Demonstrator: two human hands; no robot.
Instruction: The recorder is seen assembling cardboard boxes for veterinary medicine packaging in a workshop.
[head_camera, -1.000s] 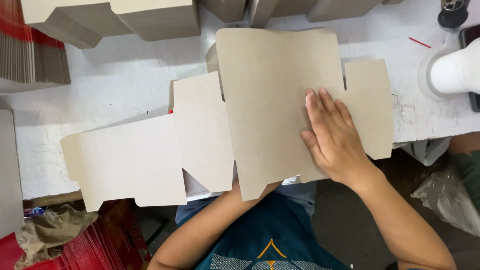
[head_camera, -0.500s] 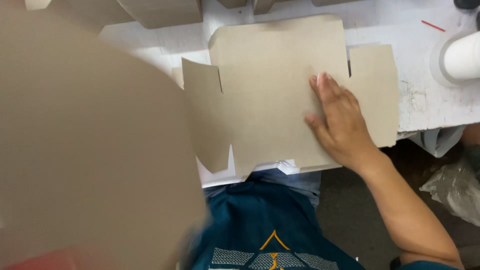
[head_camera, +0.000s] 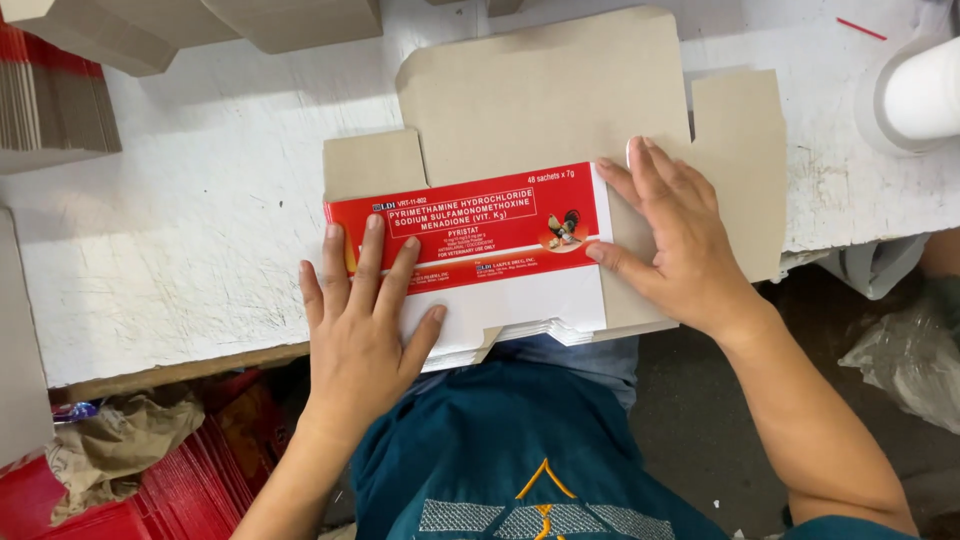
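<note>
The left hand (head_camera: 365, 320) lies flat, fingers spread, on the red-and-white printed flap (head_camera: 470, 235) of a flattened carton blank (head_camera: 545, 95), apparently pinning the fold down; its grip is open, clamping nothing; the right hand (head_camera: 675, 235) presses palm-down on the grey cardboard just beside the flap's right edge, fingers likewise apart, seemingly steadying the sheet so that it cannot slide; the blank rests on a stack of like blanks (head_camera: 520, 335) at the near edge of the white tabletop (head_camera: 190, 230), overhanging the person's lap; folded grey cartons (head_camera: 290, 18) sit further back; a white roll (head_camera: 920, 95) stands at far right.
</note>
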